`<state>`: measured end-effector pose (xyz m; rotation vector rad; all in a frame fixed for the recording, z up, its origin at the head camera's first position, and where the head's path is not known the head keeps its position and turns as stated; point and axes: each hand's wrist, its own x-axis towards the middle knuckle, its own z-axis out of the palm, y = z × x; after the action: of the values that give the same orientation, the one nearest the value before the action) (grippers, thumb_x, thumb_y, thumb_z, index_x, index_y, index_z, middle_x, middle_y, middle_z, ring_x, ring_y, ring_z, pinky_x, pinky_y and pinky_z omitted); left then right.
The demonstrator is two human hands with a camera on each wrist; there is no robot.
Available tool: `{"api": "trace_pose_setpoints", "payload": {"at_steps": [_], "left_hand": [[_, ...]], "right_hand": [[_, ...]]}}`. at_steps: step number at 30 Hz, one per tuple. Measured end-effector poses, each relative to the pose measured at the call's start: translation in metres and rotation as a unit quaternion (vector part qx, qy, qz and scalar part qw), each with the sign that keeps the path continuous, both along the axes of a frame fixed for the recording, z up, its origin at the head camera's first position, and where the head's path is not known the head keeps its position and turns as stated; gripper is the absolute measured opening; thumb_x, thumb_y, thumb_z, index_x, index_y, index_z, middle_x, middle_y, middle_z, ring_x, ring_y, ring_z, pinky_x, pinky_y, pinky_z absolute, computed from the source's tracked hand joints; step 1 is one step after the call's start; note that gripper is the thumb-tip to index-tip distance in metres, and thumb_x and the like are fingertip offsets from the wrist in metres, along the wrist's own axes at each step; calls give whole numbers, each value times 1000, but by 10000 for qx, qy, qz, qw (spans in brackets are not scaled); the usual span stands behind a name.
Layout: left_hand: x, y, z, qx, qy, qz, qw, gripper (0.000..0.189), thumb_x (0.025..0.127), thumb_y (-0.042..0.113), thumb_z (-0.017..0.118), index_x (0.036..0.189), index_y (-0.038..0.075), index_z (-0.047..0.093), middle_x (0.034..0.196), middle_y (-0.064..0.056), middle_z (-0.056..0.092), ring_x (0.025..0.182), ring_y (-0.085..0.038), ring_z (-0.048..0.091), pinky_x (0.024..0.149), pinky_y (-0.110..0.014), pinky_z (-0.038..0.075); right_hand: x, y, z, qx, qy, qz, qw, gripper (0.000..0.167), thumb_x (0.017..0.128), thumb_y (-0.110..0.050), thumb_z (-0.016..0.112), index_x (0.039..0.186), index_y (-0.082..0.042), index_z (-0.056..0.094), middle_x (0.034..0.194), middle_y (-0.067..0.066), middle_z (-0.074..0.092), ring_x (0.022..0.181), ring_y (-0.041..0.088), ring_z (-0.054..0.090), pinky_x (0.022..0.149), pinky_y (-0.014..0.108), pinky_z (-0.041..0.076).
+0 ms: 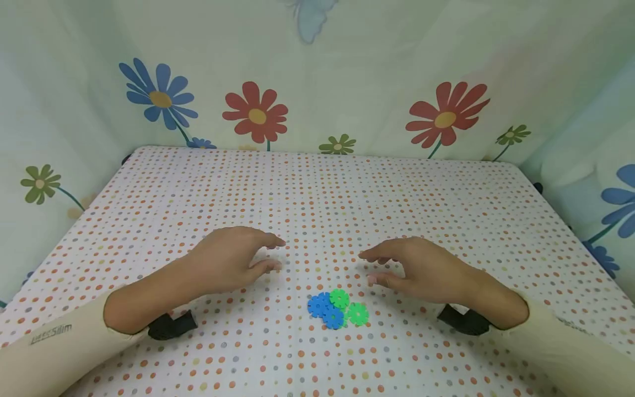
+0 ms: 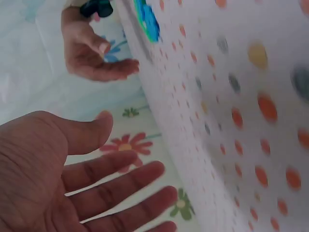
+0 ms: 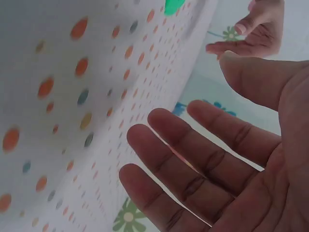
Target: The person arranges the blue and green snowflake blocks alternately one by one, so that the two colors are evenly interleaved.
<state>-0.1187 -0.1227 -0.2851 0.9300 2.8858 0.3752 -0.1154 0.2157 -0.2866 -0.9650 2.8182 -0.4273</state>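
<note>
In the head view a small cluster of notched plastic discs lies on the table between the hands and nearer the person. Several blue discs (image 1: pixel 333 317) overlap at its left; a green disc (image 1: pixel 339 299) lies over their edge and another green disc (image 1: pixel 358 314) sits at the right. My left hand (image 1: pixel 235 262) hovers left of the cluster, fingers spread and holding nothing; its palm shows in the left wrist view. To the right, my right hand (image 1: pixel 421 267) faces it, fingers relaxed and nothing in them. Green plastic (image 3: pixel 174 6) shows at the top of the right wrist view.
A white cloth with coloured dots (image 1: pixel 317 220) covers the table. Behind it and at both sides hangs a curtain (image 1: pixel 367 71) printed with flowers. Dark straps (image 1: pixel 171 325) sit under the wrists, by the light sleeves (image 1: pixel 64 342).
</note>
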Motion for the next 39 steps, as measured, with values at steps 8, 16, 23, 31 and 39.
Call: {"api": "trace_pose_setpoints", "payload": {"at_steps": [8,16,23,31,39], "left_hand": [[11,26,-13,534,-198,-911,9942,21,93,30,69,112,22,71,114,10,69,109,-12,64,88,-35,53],[11,39,-27,601,-332,-1447,9871,14,89,21,73,104,22,73,101,11,66,95,-7,63,80,-25,52],[11,44,-30,483,-560,-1462,9865,21,86,25,77,106,23,72,100,11,64,90,-4,58,79,-23,49],[11,49,-32,442,-400,-1531,9864,32,79,39,82,106,25,70,98,11,61,91,-4,55,80,-24,49],[10,53,-34,395,-230,-1613,9858,31,78,37,83,103,24,69,97,9,62,89,-5,56,82,-26,49]], "right_hand": [[7,-8,0,139,-119,279,9994,34,93,-41,66,121,-22,69,115,-13,70,97,5,65,80,31,53],[11,-8,-5,202,-295,296,9989,31,94,-38,66,121,-23,69,114,-14,70,98,2,65,80,29,53],[13,-4,-1,423,-618,356,9966,39,96,-46,61,124,-20,68,115,-12,71,86,-6,61,75,25,51],[15,-5,2,529,-475,397,9967,40,96,-48,59,125,-22,67,118,-13,70,95,-2,62,82,32,53],[18,-10,2,391,-303,411,9979,38,97,-49,58,124,-24,68,115,-14,70,101,4,66,83,34,54]]}}
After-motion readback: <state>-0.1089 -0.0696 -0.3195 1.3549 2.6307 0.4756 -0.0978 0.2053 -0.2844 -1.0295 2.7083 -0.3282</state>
